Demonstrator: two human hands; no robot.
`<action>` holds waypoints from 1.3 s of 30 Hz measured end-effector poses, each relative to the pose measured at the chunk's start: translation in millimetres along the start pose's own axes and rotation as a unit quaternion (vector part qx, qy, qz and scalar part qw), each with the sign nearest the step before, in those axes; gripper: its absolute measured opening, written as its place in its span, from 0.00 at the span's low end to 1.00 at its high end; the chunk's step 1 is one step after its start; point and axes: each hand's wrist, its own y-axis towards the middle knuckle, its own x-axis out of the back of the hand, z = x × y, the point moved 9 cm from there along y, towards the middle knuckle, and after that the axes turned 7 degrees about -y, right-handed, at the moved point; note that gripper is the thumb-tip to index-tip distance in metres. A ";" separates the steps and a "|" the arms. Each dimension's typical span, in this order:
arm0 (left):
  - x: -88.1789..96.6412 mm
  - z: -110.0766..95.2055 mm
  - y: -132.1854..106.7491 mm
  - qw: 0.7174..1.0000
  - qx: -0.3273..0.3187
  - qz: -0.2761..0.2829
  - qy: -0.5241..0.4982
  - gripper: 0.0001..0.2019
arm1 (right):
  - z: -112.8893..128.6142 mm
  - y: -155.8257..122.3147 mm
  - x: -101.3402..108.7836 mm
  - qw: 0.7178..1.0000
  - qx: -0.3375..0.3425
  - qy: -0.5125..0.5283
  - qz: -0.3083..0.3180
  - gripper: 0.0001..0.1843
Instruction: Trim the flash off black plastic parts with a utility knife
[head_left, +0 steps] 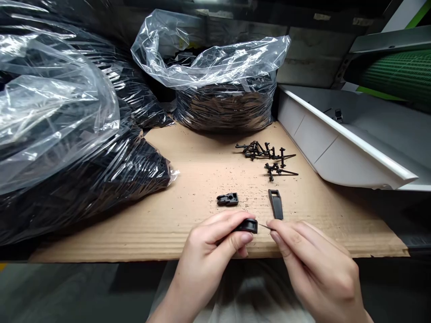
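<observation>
My left hand point(215, 244) pinches a small black plastic part point(248, 225) between thumb and fingers at the front edge of the cardboard sheet point(188, 179). My right hand point(313, 260) is closed in a pinch on a thin pin point(264, 226) whose tip touches that part. Just beyond the hands lie a black clip point(228, 199) and a flat black tapered piece point(275, 204). Farther back sits a loose pile of black pins point(266, 154).
Clear plastic bags full of black parts stand at the back point(225, 89) and fill the left side point(74, 148). A white tray or chute point(340, 143) slopes along the right, with a green roller point(397, 74) behind it. Debris specks dot the cardboard.
</observation>
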 end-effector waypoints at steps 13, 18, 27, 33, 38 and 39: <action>-2.5 -4.8 -0.5 0.999 -0.026 0.011 0.038 0.13 | -0.8 -2.0 -2.2 1.000 -0.005 -0.010 0.016 0.13; -1.6 -4.5 -0.3 0.999 -0.019 0.008 0.040 0.12 | -1.8 -1.0 -5.2 1.000 -0.010 -0.009 0.022 0.14; 2.2 -4.2 -5.1 0.992 -0.055 0.019 0.110 0.12 | -18.2 -0.5 -24.1 0.961 -0.154 0.163 0.163 0.09; -3.8 -9.6 -4.5 0.988 -0.082 0.047 0.118 0.11 | -18.2 -0.5 -31.9 0.934 -0.191 0.189 0.235 0.14; -4.7 -12.5 -6.5 0.984 -0.108 0.056 0.130 0.12 | -20.1 -2.7 -35.4 0.923 -0.202 0.215 0.246 0.13; -5.1 -13.7 -7.1 0.983 -0.114 0.058 0.133 0.12 | -21.9 -3.8 -37.9 0.912 -0.214 0.238 0.257 0.13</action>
